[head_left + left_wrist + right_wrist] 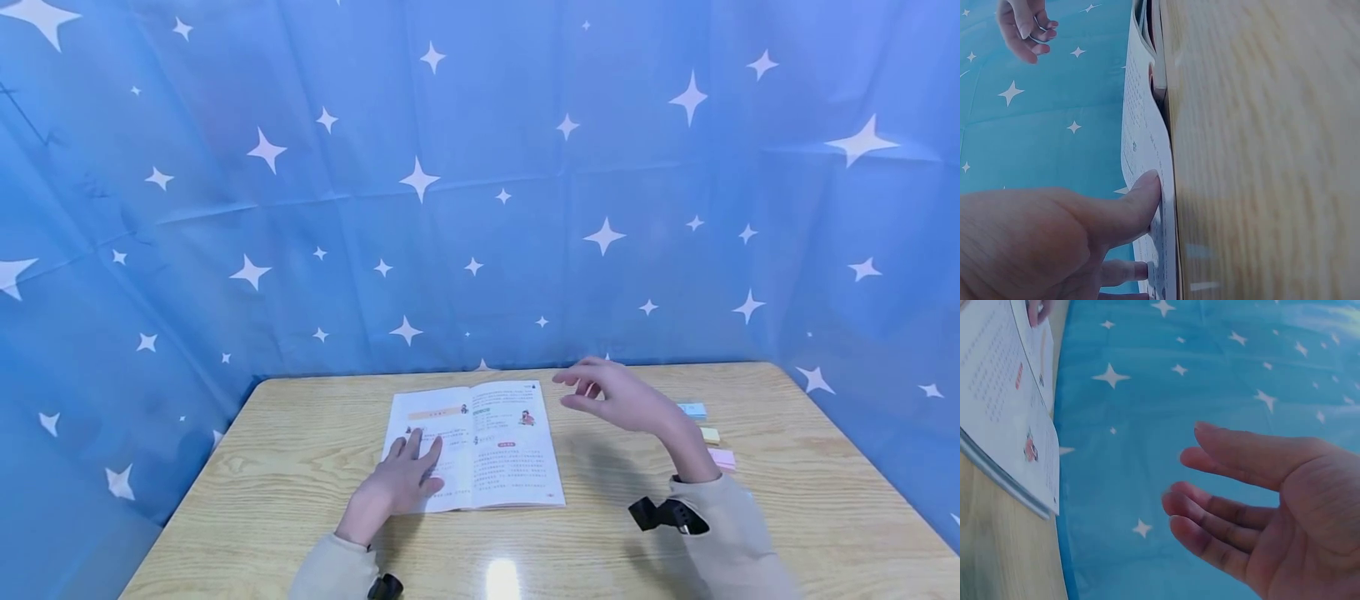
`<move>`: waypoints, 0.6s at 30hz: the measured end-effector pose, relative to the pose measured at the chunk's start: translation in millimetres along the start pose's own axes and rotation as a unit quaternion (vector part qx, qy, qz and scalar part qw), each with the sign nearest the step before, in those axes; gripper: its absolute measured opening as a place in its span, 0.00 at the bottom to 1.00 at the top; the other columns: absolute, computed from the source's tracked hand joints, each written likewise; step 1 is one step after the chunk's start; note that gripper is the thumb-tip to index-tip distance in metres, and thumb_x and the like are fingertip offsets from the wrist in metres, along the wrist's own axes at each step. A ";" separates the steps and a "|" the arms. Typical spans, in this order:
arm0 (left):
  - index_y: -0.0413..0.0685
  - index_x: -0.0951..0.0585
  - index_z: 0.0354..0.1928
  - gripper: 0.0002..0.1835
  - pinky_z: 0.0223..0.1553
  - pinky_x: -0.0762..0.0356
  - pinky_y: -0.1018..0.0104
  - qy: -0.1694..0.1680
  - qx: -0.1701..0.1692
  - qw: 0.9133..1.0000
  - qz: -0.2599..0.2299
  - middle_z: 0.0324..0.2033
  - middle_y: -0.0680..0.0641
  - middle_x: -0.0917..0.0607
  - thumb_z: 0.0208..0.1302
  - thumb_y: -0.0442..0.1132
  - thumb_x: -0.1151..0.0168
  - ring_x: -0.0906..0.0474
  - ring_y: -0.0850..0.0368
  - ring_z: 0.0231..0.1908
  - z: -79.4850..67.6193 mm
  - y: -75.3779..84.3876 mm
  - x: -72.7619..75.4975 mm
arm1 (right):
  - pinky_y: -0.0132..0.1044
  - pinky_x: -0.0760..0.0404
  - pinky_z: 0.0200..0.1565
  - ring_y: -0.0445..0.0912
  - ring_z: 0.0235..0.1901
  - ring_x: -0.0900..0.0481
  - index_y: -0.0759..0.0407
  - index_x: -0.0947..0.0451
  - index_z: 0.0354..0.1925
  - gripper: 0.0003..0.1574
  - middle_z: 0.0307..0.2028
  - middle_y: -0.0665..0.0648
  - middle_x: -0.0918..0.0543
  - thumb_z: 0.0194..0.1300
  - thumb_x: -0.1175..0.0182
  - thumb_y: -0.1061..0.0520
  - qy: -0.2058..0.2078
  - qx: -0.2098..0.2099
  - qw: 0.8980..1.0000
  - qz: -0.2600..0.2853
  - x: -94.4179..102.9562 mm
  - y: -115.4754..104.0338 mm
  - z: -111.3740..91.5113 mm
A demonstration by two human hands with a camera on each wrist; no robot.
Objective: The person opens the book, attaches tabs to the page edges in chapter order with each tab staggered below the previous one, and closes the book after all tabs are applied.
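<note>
An open book with printed text and small coloured pictures lies flat on the wooden table. My left hand rests on its left page with fingers spread; in the left wrist view the thumb touches the paper near the lower edge. My right hand is raised in the air just right of the book's upper right corner. Its fingers are loosely bent with nothing between them, as the right wrist view shows, where the right hand is apart from the book.
On the right of the table, beyond the right forearm, lie a blue sticky-note pad, a yellow pad and a pink pad. A blue curtain with white stars hangs behind the table. Black straps circle both wrists.
</note>
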State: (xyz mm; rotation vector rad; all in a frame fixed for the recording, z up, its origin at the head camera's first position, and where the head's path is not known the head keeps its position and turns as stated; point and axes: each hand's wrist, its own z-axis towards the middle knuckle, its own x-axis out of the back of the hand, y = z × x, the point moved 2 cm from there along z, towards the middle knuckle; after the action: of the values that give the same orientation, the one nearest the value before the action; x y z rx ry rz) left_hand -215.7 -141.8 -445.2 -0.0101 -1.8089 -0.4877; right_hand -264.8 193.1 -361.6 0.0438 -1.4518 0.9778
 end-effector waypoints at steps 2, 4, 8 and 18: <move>0.43 0.38 0.77 0.33 0.66 0.40 0.33 -0.002 0.002 1.000 -0.003 0.75 0.30 0.47 0.76 0.48 0.45 0.52 0.28 0.73 -0.1 0.2 0.3 | 0.40 0.19 0.41 0.44 0.42 0.22 0.60 0.21 0.61 0.22 0.48 0.53 0.20 0.72 0.37 0.54 0.008 -0.003 1.000 0.002 4.2 3.1 -1.5; 0.43 0.38 0.77 0.33 0.66 0.40 0.33 -0.003 0.003 1.000 -0.004 0.75 0.30 0.47 0.76 0.49 0.45 0.52 0.28 0.74 0.0 0.3 0.3 | 0.39 0.19 0.40 0.45 0.42 0.21 0.60 0.20 0.60 0.22 0.47 0.53 0.20 0.72 0.37 0.54 0.016 -0.006 1.000 0.003 8.0 6.0 -3.4; 0.43 0.38 0.77 0.33 0.66 0.40 0.33 -0.003 0.001 1.000 -0.001 0.76 0.30 0.47 0.77 0.48 0.46 0.52 0.28 0.74 0.5 -0.3 -0.4 | 0.38 0.20 0.37 0.45 0.42 0.21 0.59 0.20 0.60 0.22 0.46 0.52 0.20 0.72 0.36 0.53 0.031 -0.020 0.999 0.010 15.5 10.4 -7.9; 0.42 0.38 0.77 0.33 0.66 0.39 0.33 0.003 -0.006 1.000 0.003 0.75 0.29 0.47 0.77 0.47 0.46 0.51 0.27 0.73 -0.5 0.0 1.0 | 0.42 0.20 0.45 0.48 0.45 0.20 0.58 0.20 0.62 0.22 0.53 0.57 0.20 0.73 0.38 0.53 0.075 -0.054 0.996 0.003 36.6 34.9 -23.6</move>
State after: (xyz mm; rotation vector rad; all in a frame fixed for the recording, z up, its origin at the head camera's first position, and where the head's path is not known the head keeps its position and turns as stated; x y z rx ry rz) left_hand -215.5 -142.2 -444.2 -0.0212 -1.8004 -0.4938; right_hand -272.5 247.8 -353.8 -0.1115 -1.3648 0.8869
